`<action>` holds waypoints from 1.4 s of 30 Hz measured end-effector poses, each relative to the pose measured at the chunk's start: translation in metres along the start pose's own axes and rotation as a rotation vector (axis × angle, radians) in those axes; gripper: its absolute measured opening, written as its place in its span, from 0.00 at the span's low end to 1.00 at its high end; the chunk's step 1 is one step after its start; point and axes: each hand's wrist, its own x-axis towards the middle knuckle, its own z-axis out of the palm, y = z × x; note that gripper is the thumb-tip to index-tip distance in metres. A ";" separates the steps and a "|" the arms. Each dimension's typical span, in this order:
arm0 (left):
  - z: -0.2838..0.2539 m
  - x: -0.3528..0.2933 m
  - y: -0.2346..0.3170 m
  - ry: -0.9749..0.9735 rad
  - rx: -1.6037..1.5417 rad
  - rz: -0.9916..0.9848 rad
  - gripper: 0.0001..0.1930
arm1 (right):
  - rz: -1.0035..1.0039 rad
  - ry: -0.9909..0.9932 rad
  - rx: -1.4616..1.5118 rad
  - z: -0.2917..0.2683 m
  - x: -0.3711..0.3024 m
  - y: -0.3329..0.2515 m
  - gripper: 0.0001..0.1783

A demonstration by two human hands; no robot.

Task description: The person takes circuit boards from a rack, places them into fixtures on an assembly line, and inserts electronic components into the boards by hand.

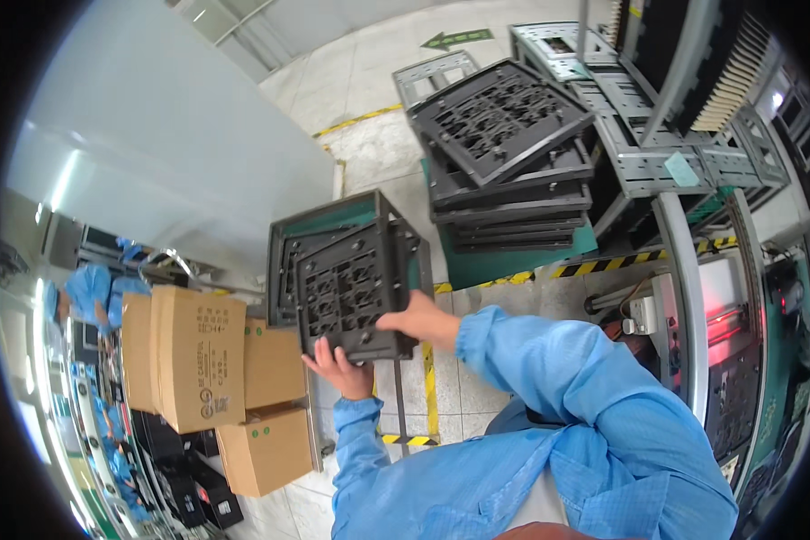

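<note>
A black fixture tray [327, 292] with several patterned cutouts is between my hands at the middle of the view, tilted over a stand. My left hand [340, 369] grips its near edge from below, fingers curled at the corner. My right hand [420, 322] holds the near right side, thumb lying on the tray's face. Beneath and behind it, more black trays rest at a stand with a green top [346, 216]; the held tray hides most of them. Whether it touches those trays I cannot tell.
A stack of similar black trays [504, 117] stands on a green surface to the far right. Metal racking [679, 171] and a machine with red light [720, 315] are at the right. Cardboard boxes [198, 355] are piled left, below a grey panel [189, 135]. Yellow-black tape [639, 258] marks the floor.
</note>
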 end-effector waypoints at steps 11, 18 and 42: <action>-0.014 0.214 0.105 0.536 -0.054 0.035 0.21 | -0.414 -0.061 -0.172 -0.108 -0.118 -0.210 0.36; 0.004 0.326 0.224 -0.101 -0.548 0.127 0.60 | -0.348 0.431 -0.288 -0.246 -0.118 -0.281 0.34; 0.050 -0.151 -0.088 0.077 -0.152 -1.648 0.43 | -0.622 0.863 -1.452 -0.389 -0.146 -0.064 0.20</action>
